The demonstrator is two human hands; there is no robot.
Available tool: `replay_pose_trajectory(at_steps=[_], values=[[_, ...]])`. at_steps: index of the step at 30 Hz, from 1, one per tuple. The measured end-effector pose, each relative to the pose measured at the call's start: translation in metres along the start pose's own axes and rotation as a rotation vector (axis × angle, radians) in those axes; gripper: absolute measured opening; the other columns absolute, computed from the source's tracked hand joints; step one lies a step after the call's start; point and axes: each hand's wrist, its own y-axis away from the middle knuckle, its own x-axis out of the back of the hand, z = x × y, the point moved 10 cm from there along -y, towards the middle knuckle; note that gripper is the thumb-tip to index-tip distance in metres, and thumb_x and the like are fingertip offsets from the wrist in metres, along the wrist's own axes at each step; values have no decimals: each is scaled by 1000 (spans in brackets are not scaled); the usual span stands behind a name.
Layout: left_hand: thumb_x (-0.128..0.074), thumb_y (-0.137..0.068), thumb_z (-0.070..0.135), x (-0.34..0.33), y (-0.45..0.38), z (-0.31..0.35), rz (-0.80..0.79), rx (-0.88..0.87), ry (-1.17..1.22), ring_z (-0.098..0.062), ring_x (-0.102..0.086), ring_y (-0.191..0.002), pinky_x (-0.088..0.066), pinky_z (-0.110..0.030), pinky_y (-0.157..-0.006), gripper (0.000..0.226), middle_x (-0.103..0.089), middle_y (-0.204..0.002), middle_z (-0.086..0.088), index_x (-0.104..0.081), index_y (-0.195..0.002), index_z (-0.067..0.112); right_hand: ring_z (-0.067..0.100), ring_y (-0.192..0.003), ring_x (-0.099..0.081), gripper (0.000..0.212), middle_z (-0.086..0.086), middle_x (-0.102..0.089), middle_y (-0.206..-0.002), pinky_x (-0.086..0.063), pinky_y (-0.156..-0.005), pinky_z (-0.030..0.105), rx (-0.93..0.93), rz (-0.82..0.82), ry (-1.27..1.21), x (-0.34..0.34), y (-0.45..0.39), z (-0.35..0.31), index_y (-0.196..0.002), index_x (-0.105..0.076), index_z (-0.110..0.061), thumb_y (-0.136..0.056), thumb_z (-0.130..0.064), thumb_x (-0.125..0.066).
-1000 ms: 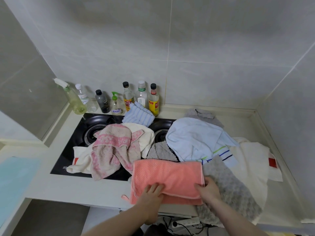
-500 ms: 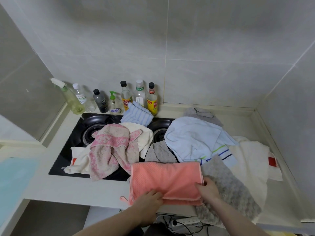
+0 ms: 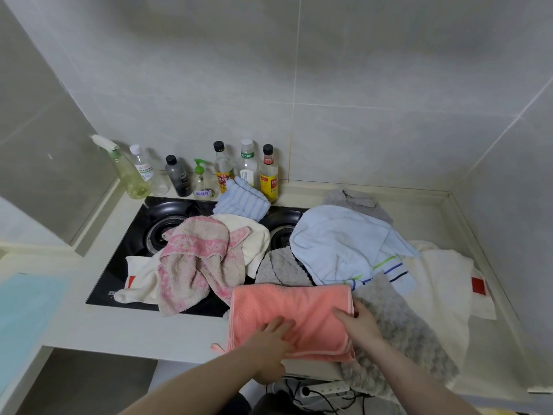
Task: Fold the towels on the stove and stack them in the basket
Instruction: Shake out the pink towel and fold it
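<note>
A coral towel (image 3: 287, 307), folded into a flat rectangle, lies at the counter's front edge. My left hand (image 3: 270, 344) lies on its near edge with fingers spread flat on top and the thumb under the edge. My right hand (image 3: 357, 323) holds its right side at the fold. On the black stove (image 3: 134, 235) lie a pink patterned towel (image 3: 194, 259), a cream towel (image 3: 254, 235), a blue striped cloth (image 3: 242, 202) and a grey cloth (image 3: 281, 268). A light blue towel (image 3: 338, 244), a grey fluffy towel (image 3: 401, 330) and a white towel (image 3: 443, 283) spread to the right. No basket is in view.
Several bottles (image 3: 223, 169) and a spray bottle (image 3: 125, 172) stand along the tiled back wall behind the stove. A pale blue surface (image 3: 27, 310) lies at the left. A power strip with cables (image 3: 323, 387) sits below the counter edge.
My right hand has slid a little to the left onto the coral towel's right side, and my left fingers have moved further onto it. The towel stays where it was.
</note>
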Motion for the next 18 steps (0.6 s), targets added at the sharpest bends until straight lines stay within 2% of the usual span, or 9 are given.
replay_pose_trajectory(at_steps=[2, 4, 7, 9, 12, 14, 16, 18], values=[[-52, -87, 29, 12, 1, -6, 158, -2, 141, -21, -4, -155, -20, -55, -123, 54, -10, -167, 8, -52, -140, 40, 19, -103, -66, 54, -4, -66, -113, -54, -97, 43, 19, -7, -35, 0, 2, -2, -137, -57, -24, -87, -32, -76], [-51, -85, 31, 23, 6, -25, 359, 37, 274, -12, -23, -149, -33, -45, -118, 43, -28, -157, 17, -60, -126, 44, 16, -102, -67, 44, -6, -70, -114, -55, -97, 45, 51, -24, -72, 0, 8, -11, -128, -61, -32, -87, -28, -76], [-59, -81, 30, 34, 29, -58, 568, 132, 469, -2, -42, -131, -43, -30, -108, 39, -39, -142, 27, -65, -117, 46, 11, -99, -69, 34, -10, -72, -108, -55, -93, 38, 130, -48, -101, -4, 24, -35, -110, -62, -42, -88, -18, -73], [-57, -76, 21, 38, 45, -77, 600, 207, 555, 0, -45, -122, -41, -22, -106, 46, -44, -133, 26, -67, -115, 42, 9, -97, -69, 31, -9, -74, -104, -53, -86, 31, 180, -76, -86, -13, 34, -51, -106, -65, -38, -88, -13, -72], [-56, -73, 22, 41, 63, -102, 652, 288, 685, 4, -45, -121, -34, -11, -106, 43, -47, -128, 25, -69, -112, 37, 9, -95, -69, 32, -9, -75, -102, -49, -78, 24, 246, -123, -39, -35, 45, -76, -108, -69, -34, -85, -11, -71], [-57, -74, 21, 37, 69, -118, 659, 357, 812, 6, -50, -116, -36, -6, -98, 41, -50, -124, 22, -70, -111, 34, 10, -96, -69, 36, -14, -74, -102, -47, -75, 22, 288, -179, 0, -58, 53, -92, -114, -68, -34, -85, -12, -71], [-58, -78, 18, 31, 74, -132, 660, 423, 917, 4, -56, -108, -42, -8, -92, 40, -54, -122, 15, -70, -114, 31, 9, -95, -69, 36, -15, -73, -102, -50, -78, 24, 311, -226, 60, -85, 57, -101, -115, -66, -35, -85, -16, -70], [-57, -78, 22, 27, 79, -144, 661, 476, 1001, -3, -63, -100, -52, -21, -91, 42, -60, -120, 6, -69, -117, 28, 5, -89, -69, 36, -14, -74, -99, -54, -83, 27, 343, -237, 134, -109, 59, -108, -115, -65, -37, -83, -19, -69]])
